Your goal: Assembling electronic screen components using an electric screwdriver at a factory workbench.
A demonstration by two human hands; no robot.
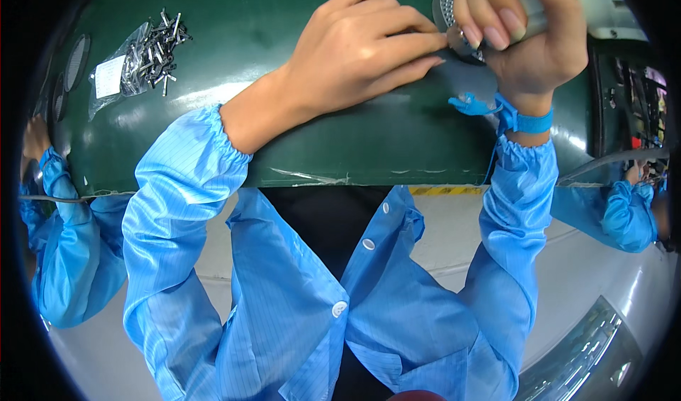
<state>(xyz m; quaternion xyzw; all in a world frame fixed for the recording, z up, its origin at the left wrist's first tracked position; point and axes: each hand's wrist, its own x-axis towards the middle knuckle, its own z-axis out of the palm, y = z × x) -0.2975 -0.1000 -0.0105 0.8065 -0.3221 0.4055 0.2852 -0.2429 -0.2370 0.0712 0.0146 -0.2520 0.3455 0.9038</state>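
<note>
1. My right hand (528, 39) is closed around a round perforated metal disc (447, 7) at the far right of the green table (319, 138), fingers curled over its rim.
2. My left hand (362, 50) lies flat on the table, fingers together, their tips touching the disc's lower edge.
3. A blue wrist strap (521, 121) circles my right wrist.
4. A bag of screws (145, 53) lies near the far left corner, well apart from both hands.
5. Dark mesh discs (74, 64) sit at the left edge.
</note>
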